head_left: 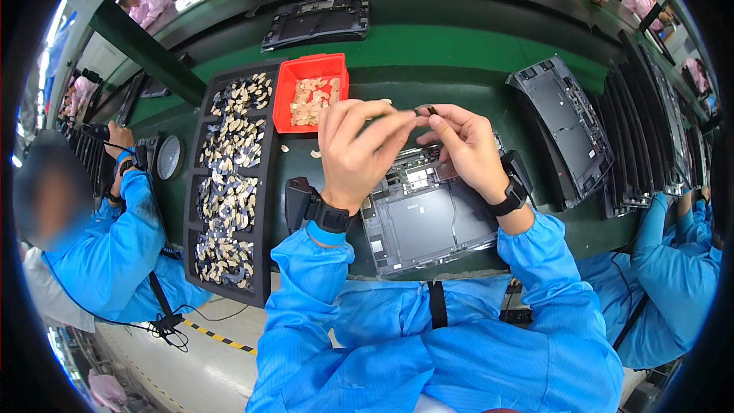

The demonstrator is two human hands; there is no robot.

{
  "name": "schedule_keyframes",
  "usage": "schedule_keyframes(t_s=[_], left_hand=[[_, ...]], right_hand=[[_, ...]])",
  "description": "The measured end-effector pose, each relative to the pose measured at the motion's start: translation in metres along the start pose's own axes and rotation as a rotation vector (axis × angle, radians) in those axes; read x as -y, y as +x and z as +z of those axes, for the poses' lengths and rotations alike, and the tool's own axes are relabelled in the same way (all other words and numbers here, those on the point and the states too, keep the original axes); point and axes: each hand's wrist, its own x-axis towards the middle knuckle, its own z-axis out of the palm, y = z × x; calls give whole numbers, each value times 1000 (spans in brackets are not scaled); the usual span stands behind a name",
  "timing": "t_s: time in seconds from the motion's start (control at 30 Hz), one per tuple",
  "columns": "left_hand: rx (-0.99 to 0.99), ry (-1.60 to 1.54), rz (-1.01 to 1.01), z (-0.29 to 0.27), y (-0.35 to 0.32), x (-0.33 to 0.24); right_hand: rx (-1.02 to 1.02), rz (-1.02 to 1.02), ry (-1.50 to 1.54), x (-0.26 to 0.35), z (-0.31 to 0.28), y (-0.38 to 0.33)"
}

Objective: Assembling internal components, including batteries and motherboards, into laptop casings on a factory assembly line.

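Both hands are raised over an opened tablet-like device housing [428, 222] lying at the table's front edge. Between the thumb and forefinger of my right hand [468, 149] is a small dark piece [433, 110]. My left hand [358, 149] meets it from the left, its thumb and fingertips closed together at the piece. Those fingertips are slightly blurred, so what they pinch is unclear. My hands hide the upper left part of the housing, where metal brackets and circuitry show.
To the left, a black compartment tray [264, 176] holds many small dark and tan pieces. A red bin [342, 69] contains tan scraps. Another housing [317, 19] lies at the back; one leans [562, 130] by a row of upright housings [642, 130] at right. Co-workers sit on both sides.
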Motion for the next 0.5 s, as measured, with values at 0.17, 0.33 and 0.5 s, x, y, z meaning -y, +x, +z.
schedule_keyframes(t_s=[0.17,0.33,0.5], left_hand=[[112,42,-2,10,-6,1],[169,-19,43,7,-9,8],[170,-11,106,6,-8,8]], right_hand=[[68,-61,-155,-1,2,-5],[23,-263,-385,-5,3,-7],[30,-472,-531,-9,2,-4]])
